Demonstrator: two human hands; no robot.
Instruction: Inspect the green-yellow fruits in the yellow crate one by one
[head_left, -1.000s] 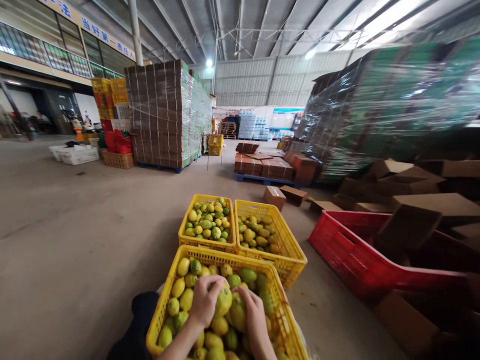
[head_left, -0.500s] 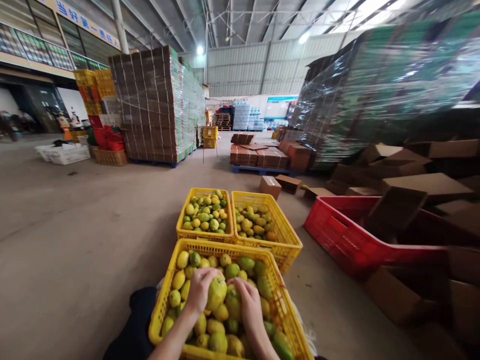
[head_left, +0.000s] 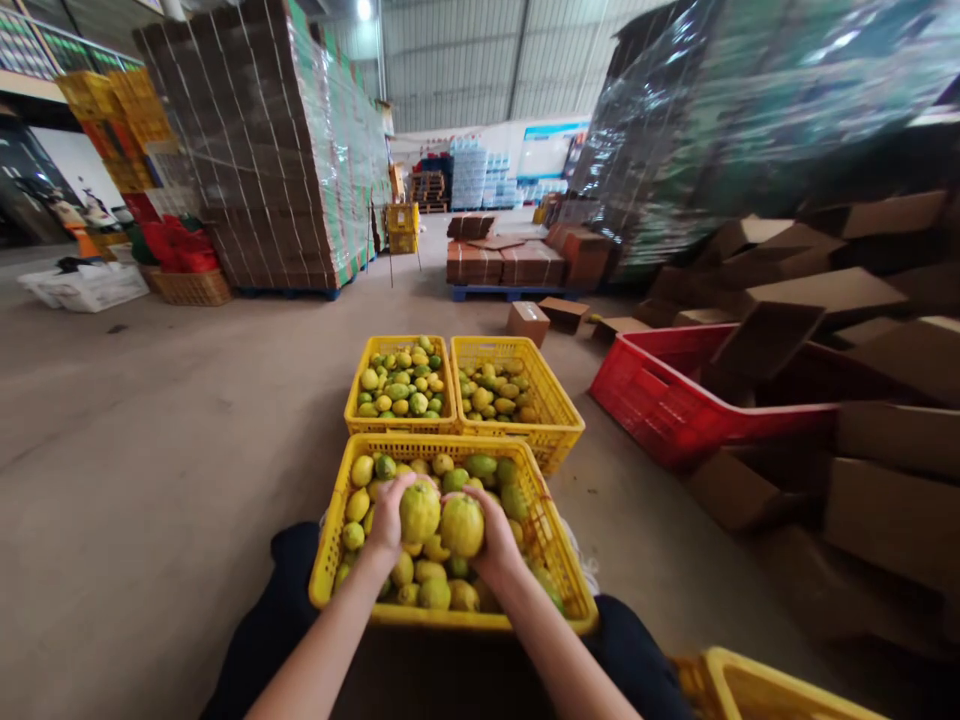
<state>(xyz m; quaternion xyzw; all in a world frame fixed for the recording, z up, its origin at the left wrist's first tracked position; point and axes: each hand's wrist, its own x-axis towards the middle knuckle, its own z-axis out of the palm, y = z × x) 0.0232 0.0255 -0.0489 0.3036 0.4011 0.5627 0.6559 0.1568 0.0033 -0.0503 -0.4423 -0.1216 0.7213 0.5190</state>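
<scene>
Just above a yellow crate [head_left: 551, 520] of yellow-green fruit, my left hand [head_left: 387, 520] grips a large, rounded lemon-like fruit [head_left: 420, 512]. Its thumb and fingers curl around the left side. Close beside it, a similar lemon-like fruit [head_left: 463, 526] sits in my right hand [head_left: 495, 535], gripped from the right. Both fruits show faint ridges at their facing ends. Beneath my hands lie many more lemon-like fruits [head_left: 433, 594], some yellow and some green. My fingertips are partly hidden behind the held fruits.
Two more yellow crates of fruit, left [head_left: 352, 410] and right [head_left: 559, 425], stand beyond the near one. A red crate [head_left: 667, 405] holds cardboard to the right, with loose boxes [head_left: 892, 520] around it. Another yellow crate [head_left: 757, 690] shows at the lower right. Wrapped pallets [head_left: 247, 150] stand behind.
My view has tilted down, showing more of my forearms and legs. The two fruits have been turned in my hands and sit more upright, held up above the crate.
</scene>
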